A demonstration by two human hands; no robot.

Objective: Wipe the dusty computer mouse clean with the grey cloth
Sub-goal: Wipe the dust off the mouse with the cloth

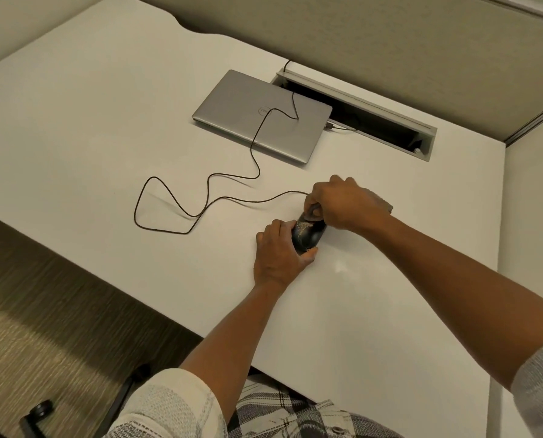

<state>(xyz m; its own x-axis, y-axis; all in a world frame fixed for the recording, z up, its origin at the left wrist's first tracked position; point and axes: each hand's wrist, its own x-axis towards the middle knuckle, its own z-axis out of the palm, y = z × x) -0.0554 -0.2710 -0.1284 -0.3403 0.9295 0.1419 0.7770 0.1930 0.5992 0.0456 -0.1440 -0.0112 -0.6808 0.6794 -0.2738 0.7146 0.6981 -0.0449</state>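
Note:
A black computer mouse [306,235] with pale dust specks on its top lies on the white desk [106,128]. My left hand [279,251] grips it from the left side, thumb at its near end. My right hand [343,202] is curled over the mouse's far end and holds the grey cloth [313,211], which is bunched under the fingers and pressed against the mouse. A corner of the cloth shows behind that hand near the wrist. The mouse's dark cable [200,197] runs off in loops to the left.
A closed silver laptop [260,115] lies at the back of the desk with the cable crossing its lid. Behind it is an open cable tray slot [390,128]. Partition walls stand behind and to the right. Carpet and a chair base show at lower left.

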